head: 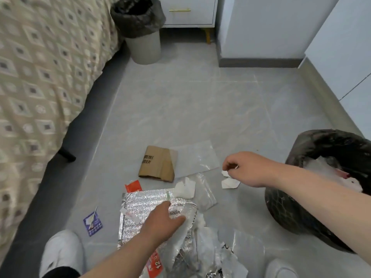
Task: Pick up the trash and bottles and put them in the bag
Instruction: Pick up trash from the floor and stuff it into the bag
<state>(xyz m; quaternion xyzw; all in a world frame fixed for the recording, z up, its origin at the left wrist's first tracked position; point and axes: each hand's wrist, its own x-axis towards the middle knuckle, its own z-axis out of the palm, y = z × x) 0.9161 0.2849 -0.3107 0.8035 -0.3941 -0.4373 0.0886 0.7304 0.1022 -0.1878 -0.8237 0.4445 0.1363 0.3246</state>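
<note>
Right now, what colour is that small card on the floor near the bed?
Blue-purple with white print; the small card shows best in the head view.

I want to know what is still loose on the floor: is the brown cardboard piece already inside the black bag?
No, the cardboard piece lies flat on the floor tiles, well left of the black bag.

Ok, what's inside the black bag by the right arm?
The black bag stands open, showing crumpled white paper or plastic with a reddish patch near its mouth. The right forearm crosses its rim, and anything deeper down is hidden.
</note>
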